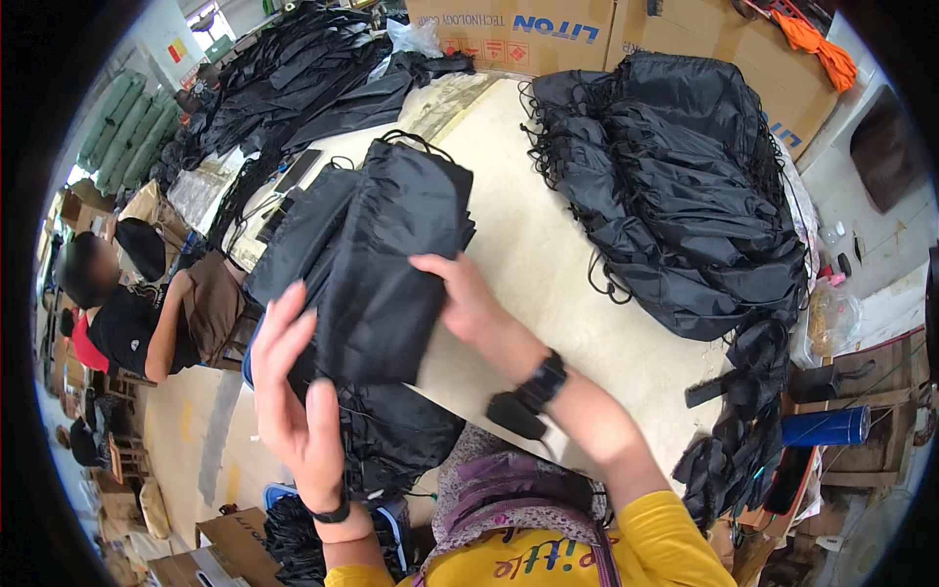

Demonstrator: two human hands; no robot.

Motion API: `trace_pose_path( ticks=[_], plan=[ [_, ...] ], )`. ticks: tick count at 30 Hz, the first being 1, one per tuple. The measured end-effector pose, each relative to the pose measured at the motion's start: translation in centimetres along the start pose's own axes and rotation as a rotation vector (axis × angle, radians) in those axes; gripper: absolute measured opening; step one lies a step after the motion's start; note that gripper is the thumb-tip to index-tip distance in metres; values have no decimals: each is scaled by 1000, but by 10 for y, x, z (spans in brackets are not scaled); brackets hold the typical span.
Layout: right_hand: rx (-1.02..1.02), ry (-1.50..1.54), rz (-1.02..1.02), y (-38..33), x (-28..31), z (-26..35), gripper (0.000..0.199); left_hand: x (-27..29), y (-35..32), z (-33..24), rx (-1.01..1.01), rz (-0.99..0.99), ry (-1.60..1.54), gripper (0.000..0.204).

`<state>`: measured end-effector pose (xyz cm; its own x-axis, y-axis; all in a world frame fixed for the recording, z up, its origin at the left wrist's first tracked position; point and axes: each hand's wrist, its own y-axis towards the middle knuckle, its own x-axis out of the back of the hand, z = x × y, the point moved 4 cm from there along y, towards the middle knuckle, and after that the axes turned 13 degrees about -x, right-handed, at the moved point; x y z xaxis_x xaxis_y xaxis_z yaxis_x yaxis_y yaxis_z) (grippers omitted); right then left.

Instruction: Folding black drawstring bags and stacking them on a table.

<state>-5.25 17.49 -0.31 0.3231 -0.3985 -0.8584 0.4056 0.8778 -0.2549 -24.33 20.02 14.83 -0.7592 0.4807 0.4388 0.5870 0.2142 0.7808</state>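
A flat black drawstring bag lies on a small stack of black fabric pieces at the near left of the table. My right hand grips the bag's right edge, one digit on top and the others hidden beneath. Fingers apart and holding nothing, my left hand is raised at the bag's lower left corner. More black fabric hangs below the table edge, close to my lap. Cords loop out of the bag's far end.
A large pile of black drawstring bags covers the right side of the table. Loose black fabric is heaped at the far left. Cardboard boxes line the back. A person sits to the left.
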Motion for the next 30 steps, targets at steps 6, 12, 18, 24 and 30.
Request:
trace_pose_path(
  ticks=[6,12,18,24,30],
  plan=[
    [42,63,-290,73,9,-56,26,-61,9,124,-49,433,504,41],
    [-51,-309,-304,65,38,-41,39,-105,-64,216,-28,572,661,42],
    [1135,-1223,-730,-43,37,188,15,-104,-66,218,40,664,683,44],
    [860,-1842,-1563,-107,112,412,38,-113,-56,206,69,611,570,49],
    [354,-1744,-1709,-95,180,437,29,-109,-58,209,88,599,579,47]
  ],
)
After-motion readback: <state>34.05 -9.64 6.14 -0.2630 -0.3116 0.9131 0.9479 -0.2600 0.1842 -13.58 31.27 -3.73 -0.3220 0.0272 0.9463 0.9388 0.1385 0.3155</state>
